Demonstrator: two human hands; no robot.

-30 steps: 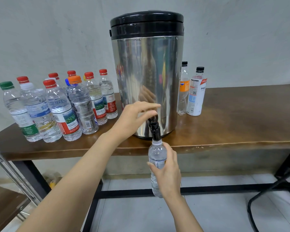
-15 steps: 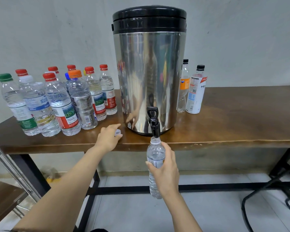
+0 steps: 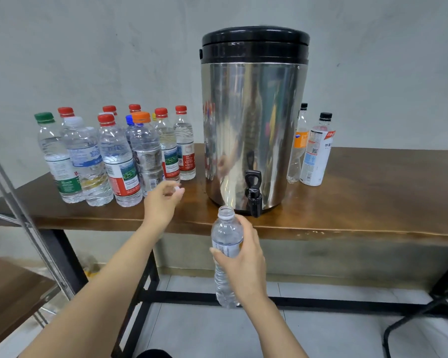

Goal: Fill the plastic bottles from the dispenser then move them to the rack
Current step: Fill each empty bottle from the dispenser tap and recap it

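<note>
My right hand [image 3: 246,257] grips a clear plastic bottle [image 3: 225,229] around its middle; the bottle is uncapped, upright and sits just left of and below the black tap [image 3: 253,193] of the steel dispenser [image 3: 254,120]. My left hand [image 3: 162,200] is raised over the table's front, pinching a small white cap [image 3: 177,189] at its fingertips. Several capped bottles [image 3: 119,156] with red, green, orange and blue caps stand on the wooden table [image 3: 360,202] left of the dispenser.
Two black-capped bottles [image 3: 317,151] stand to the right of the dispenser. A metal rack frame [image 3: 23,215] with a wooden shelf [image 3: 8,293] is at the left edge. Black table legs and a crossbar run below; a chair base sits at bottom right.
My left hand left the tap lever, dropped to the table and lifted the white cap. My right hand moved the bottle's mouth off the spout, down and to the left.
</note>
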